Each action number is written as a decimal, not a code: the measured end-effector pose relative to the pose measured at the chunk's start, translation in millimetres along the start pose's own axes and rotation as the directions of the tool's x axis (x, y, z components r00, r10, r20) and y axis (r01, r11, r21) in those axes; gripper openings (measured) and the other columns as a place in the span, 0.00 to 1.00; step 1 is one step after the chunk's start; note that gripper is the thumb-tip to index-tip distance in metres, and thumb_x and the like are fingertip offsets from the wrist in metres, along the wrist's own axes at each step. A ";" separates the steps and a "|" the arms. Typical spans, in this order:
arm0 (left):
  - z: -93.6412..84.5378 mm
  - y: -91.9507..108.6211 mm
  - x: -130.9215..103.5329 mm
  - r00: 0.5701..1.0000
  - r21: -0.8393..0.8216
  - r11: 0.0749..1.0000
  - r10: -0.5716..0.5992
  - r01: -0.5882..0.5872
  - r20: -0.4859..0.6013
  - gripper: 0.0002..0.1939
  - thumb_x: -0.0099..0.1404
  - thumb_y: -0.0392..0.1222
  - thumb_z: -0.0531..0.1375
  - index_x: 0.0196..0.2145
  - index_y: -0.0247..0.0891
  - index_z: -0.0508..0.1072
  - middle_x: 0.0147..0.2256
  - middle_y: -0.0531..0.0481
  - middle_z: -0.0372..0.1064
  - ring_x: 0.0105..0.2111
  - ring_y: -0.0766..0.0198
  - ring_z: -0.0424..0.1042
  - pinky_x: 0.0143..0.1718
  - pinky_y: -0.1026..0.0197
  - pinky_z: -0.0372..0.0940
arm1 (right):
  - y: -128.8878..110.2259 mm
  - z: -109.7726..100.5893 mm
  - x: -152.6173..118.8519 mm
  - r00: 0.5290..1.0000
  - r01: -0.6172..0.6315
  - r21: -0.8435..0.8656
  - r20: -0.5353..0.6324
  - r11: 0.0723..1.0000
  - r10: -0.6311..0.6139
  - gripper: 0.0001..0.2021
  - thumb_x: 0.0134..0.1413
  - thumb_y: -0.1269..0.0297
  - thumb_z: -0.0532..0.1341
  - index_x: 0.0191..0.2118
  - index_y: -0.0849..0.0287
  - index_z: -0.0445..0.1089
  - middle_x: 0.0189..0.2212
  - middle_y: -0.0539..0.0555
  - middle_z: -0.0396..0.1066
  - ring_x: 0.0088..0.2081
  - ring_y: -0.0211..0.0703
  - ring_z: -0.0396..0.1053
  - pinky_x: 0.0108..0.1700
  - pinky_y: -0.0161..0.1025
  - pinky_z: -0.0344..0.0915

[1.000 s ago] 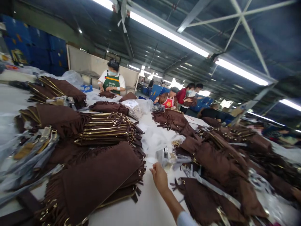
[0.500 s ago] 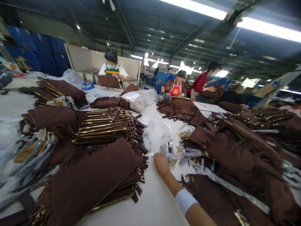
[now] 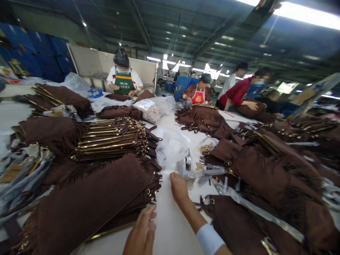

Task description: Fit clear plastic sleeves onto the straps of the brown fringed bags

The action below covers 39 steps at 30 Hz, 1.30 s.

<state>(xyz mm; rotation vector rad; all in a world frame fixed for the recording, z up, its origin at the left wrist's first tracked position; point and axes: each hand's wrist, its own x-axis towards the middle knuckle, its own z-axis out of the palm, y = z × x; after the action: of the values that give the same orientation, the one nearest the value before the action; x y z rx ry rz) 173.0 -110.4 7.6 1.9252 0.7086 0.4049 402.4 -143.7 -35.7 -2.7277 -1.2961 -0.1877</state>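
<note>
My right hand [image 3: 179, 187] stretches forward over the white table [image 3: 170, 223], its fingertips at the lower edge of a crumpled clear plastic bag [image 3: 171, 147]; its fingers are hidden behind the back of the hand. Small metal parts [image 3: 187, 164] lie just right of the fingertips. My left hand [image 3: 142, 233] comes in at the bottom edge, fingers extended and holding nothing, next to a stack of brown fringed suede pieces [image 3: 87, 202].
A stack of brown pieces with gold bars [image 3: 111, 138] sits behind the near stack. Heaps of brown suede [image 3: 265, 173] fill the right side. Plastic-wrapped straps [image 3: 23, 173] lie at left. A person in a green apron [image 3: 123, 79] and others [image 3: 247, 88] work at the far end.
My left hand has come into view at the bottom beside the near stack. My right hand has moved slightly forward toward the plastic bag. The view has tilted down.
</note>
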 end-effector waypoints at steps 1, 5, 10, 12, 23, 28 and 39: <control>16.2 1.7 20.3 0.998 -0.049 0.998 0.051 -0.049 0.021 0.23 0.68 0.42 0.44 0.57 0.34 0.61 0.58 0.37 0.61 0.54 0.54 0.67 0.55 0.52 0.64 | 0.1 -1.3 -3.7 1.000 -0.010 0.021 -0.006 1.000 0.010 0.09 0.57 0.80 0.53 0.37 0.61 0.67 0.35 0.58 0.73 0.37 0.47 0.71 0.36 0.37 0.63; 58.0 3.6 76.2 0.999 -0.148 0.988 0.040 -0.035 0.033 0.27 0.62 0.29 0.45 0.60 0.29 0.55 0.60 0.33 0.57 0.54 0.56 0.66 0.59 0.49 0.59 | 0.9 -6.7 -24.8 0.998 -0.042 0.140 -0.031 0.989 0.047 0.09 0.58 0.78 0.52 0.36 0.60 0.67 0.34 0.57 0.72 0.37 0.46 0.70 0.38 0.37 0.61; 51.6 3.7 89.0 0.948 -0.018 0.954 0.301 -0.300 0.109 0.38 0.55 0.24 0.50 0.63 0.36 0.54 0.67 0.42 0.43 0.66 0.57 0.43 0.67 0.51 0.40 | 3.5 -26.4 -62.4 0.999 -0.036 0.362 0.000 0.931 0.038 0.12 0.65 0.70 0.48 0.36 0.58 0.68 0.31 0.52 0.73 0.35 0.41 0.71 0.38 0.34 0.63; 39.2 11.0 87.1 0.905 -0.020 0.934 0.350 -0.356 0.242 0.29 0.57 0.29 0.53 0.57 0.39 0.64 0.63 0.44 0.55 0.65 0.54 0.47 0.66 0.49 0.42 | 7.6 -43.1 -75.4 0.998 -0.054 0.572 0.057 0.818 0.026 0.13 0.66 0.65 0.48 0.37 0.57 0.69 0.29 0.50 0.72 0.32 0.38 0.71 0.35 0.32 0.64; -49.8 28.4 1.9 0.927 -0.185 0.975 -0.049 0.126 0.372 0.04 0.53 0.37 0.59 0.23 0.36 0.69 0.22 0.54 0.67 0.27 0.62 0.66 0.30 0.64 0.56 | -8.7 -114.8 -123.4 0.941 -0.334 0.940 0.329 0.070 0.076 0.18 0.55 0.51 0.60 0.41 0.62 0.68 0.23 0.51 0.70 0.24 0.37 0.65 0.27 0.34 0.61; -111.2 9.8 -63.0 0.959 -0.050 0.984 -0.151 0.168 0.241 0.08 0.57 0.41 0.56 0.22 0.38 0.68 0.21 0.55 0.67 0.26 0.61 0.68 0.29 0.63 0.56 | -79.6 -121.2 -142.1 0.901 -0.401 0.916 0.399 0.022 -0.170 0.13 0.48 0.61 0.65 0.39 0.61 0.69 0.26 0.51 0.71 0.28 0.37 0.65 0.27 0.32 0.59; -198.2 -48.4 -173.1 0.976 0.120 0.969 -0.218 0.214 0.017 0.17 0.63 0.51 0.51 0.22 0.40 0.61 0.21 0.55 0.62 0.25 0.61 0.64 0.28 0.62 0.51 | -195.7 -100.4 -153.3 0.841 -0.338 0.916 0.397 0.217 -0.368 0.12 0.53 0.57 0.61 0.27 0.60 0.65 0.20 0.49 0.70 0.21 0.34 0.64 0.25 0.32 0.59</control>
<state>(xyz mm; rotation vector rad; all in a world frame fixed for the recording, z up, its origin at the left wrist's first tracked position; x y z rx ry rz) -86.3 -65.7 56.3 1.9342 0.9295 0.2014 148.0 -153.5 48.6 -1.5375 -0.9139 1.1584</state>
